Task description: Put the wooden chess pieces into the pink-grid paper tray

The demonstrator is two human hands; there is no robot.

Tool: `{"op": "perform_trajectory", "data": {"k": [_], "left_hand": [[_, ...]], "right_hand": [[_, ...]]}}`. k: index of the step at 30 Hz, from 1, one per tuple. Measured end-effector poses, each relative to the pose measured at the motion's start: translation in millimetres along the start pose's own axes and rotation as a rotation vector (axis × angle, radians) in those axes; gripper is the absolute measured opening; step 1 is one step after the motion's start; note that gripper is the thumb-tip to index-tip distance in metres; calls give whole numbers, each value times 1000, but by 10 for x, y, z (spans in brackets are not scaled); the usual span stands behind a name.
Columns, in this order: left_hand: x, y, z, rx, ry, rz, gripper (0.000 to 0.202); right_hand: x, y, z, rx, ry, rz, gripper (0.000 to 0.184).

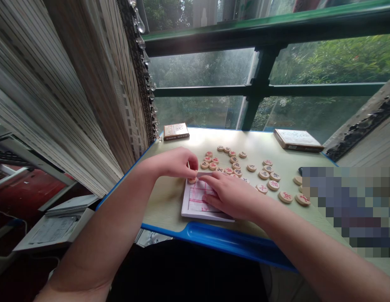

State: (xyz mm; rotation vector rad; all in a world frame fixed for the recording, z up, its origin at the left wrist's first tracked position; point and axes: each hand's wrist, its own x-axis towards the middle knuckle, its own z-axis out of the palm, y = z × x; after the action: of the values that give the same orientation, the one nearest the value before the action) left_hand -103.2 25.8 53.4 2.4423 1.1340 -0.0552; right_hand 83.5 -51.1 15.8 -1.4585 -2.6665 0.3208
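A small white board with red grid lines (195, 201) lies near the front edge of a pale desk (169, 197). My left hand (176, 162) is curled above the board's far left corner, its fingertips pinched on a round wooden game piece (192, 180) at that corner. My right hand (228, 193) lies flat on the board with fingers stretched out, covering its right half. Several round wooden pieces (235, 164) with red or black characters are scattered on the desk beyond and to the right of the board.
The desk has a blue rim (232, 243) and stands against a green-framed window (257, 90). A small brown box (176, 131) sits at the far left, a flat box (297, 139) at the far right. A beaded curtain (87, 92) hangs on the left. A pixelated patch covers the right side.
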Motion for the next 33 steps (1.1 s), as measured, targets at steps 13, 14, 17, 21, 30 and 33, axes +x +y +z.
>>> {"op": "perform_trajectory", "data": {"k": [13,14,17,21,30,33], "left_hand": [[-13,-27,0,-40,3,76,20],[-17,-25,-2,-33,11,92,19],[-28,-21,0,21,29,127,20],[-34,-12,27,97,41,105,20],[-44,29,75,160,81,106,17],[-36,14,66,158,70,143,15]], "right_hand": [[11,15,8,9,22,-27,36],[12,18,9,10,23,-28,35],[12,22,8,7,24,-29,34],[1,2,-11,-15,26,-26,32],[0,-9,8,-31,42,-39,30],[2,-6,16,-35,40,-37,30]]}}
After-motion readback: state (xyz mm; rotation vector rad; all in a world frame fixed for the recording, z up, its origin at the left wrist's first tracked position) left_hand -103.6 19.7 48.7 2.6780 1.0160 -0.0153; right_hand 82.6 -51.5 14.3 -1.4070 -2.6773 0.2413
